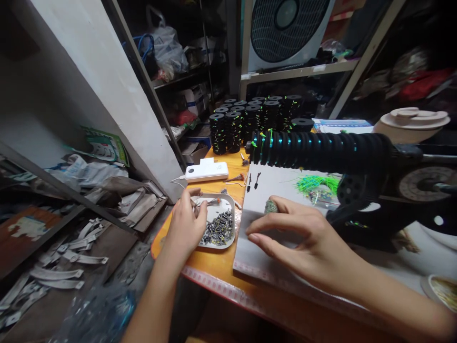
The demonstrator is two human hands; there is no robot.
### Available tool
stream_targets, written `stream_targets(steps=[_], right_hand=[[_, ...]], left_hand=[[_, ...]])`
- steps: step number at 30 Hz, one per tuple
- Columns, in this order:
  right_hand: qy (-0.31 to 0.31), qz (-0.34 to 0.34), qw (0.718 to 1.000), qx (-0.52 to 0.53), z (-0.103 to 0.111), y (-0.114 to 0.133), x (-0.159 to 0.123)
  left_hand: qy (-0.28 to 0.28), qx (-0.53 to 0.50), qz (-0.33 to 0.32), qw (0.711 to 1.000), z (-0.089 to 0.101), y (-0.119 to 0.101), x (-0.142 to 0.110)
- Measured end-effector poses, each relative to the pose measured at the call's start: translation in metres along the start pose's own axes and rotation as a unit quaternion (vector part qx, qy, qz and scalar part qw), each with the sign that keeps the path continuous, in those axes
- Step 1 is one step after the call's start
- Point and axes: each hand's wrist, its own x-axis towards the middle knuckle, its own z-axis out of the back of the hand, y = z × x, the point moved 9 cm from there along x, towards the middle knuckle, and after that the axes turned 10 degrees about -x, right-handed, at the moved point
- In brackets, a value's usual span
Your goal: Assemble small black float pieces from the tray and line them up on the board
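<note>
My left hand is over the left side of a white tray, its thumb and fingers curled together. Thin strands with an orange end extend from near its fingertips; whether it grips them I cannot make out. Many small dark and silvery cylindrical parts fill the tray's near portion. My right hand hovers over a grey-white board, thumb and index tips pinched together; anything between them is too small to name. A greenish wrap surrounds one of its fingers. Two small black pieces lie beyond it.
A ridged black roller carrying green-tipped strands reaches over the board from a machine at right. A bright green strand bundle lies beneath. Behind stand several black spool stacks. A white power bank sits beyond the tray.
</note>
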Motion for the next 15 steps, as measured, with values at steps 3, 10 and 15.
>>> stream_targets(steps=[3,10,15], right_hand=[[-0.011,-0.015,1.000,0.025,0.000,-0.002,-0.002],[-0.012,-0.020,0.996,0.086,-0.003,0.004,-0.004],[-0.043,0.005,0.998,0.049,0.003,0.007,-0.002]], left_hand=[[0.009,-0.093,0.028,0.995,-0.007,-0.008,-0.024],[0.055,-0.426,0.138,0.892,-0.045,-0.029,-0.078],[0.003,-0.521,0.208,0.827,-0.052,-0.028,-0.092]])
